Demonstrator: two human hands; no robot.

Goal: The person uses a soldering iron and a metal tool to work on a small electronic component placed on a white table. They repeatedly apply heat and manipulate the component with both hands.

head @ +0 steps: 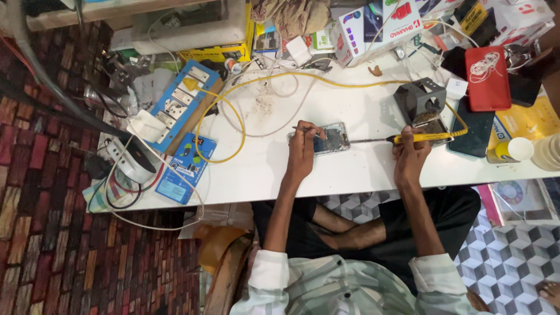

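An opened phone lies flat on the white table, its inner board showing. My left hand rests on the phone's left end and pinches thin tweezers over the board. My right hand grips the yellow handle of a soldering iron; its metal tip reaches left to the phone's right edge. The iron's yellow cable loops across the table to the left.
A grey soldering iron stand sits behind my right hand. A blue switchboard and a blue card pack lie at the left. Boxes, a red case, a dark phone and a small capped bottle crowd the right and back.
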